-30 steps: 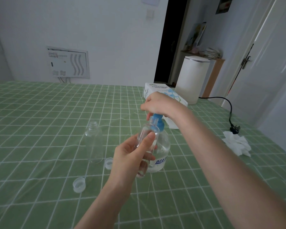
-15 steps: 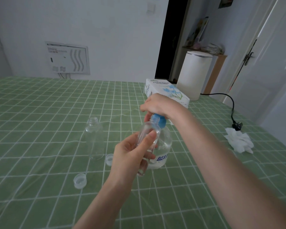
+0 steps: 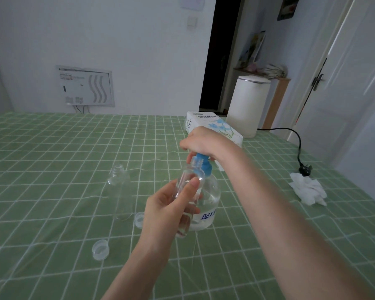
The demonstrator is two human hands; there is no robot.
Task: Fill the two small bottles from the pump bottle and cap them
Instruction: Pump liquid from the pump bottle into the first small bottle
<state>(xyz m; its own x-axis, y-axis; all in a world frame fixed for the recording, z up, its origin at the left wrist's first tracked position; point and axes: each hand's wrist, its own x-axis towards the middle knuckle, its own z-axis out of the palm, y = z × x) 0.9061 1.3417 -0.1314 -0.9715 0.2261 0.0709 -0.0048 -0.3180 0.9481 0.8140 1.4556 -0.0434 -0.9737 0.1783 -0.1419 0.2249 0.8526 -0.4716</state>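
Note:
My left hand (image 3: 165, 213) grips a small clear bottle (image 3: 189, 180), uncapped and tilted, with its mouth up against the blue pump head. The clear pump bottle (image 3: 210, 202) with a blue collar stands right behind it, holding clear liquid. My right hand (image 3: 201, 142) is curled over the top of the blue pump head (image 3: 200, 160) and hides most of it. A second small clear bottle (image 3: 120, 191) stands upright and uncapped to the left. Two clear caps lie on the cloth: one cap (image 3: 139, 219) beside my left hand, the other cap (image 3: 100, 249) nearer me.
The table wears a green checked cloth (image 3: 52, 159) under clear plastic. A tissue box (image 3: 204, 122) lies behind my right hand. A white cylindrical appliance (image 3: 247, 107) with a black cord and plug (image 3: 304, 169) sits far right, and a crumpled tissue (image 3: 307, 189) lies near the right edge.
Both hands and the bottles keep the same hold and relation; the small bottle's mouth stays at the pump. Only my head has tilted, shifting the scene lower in view.

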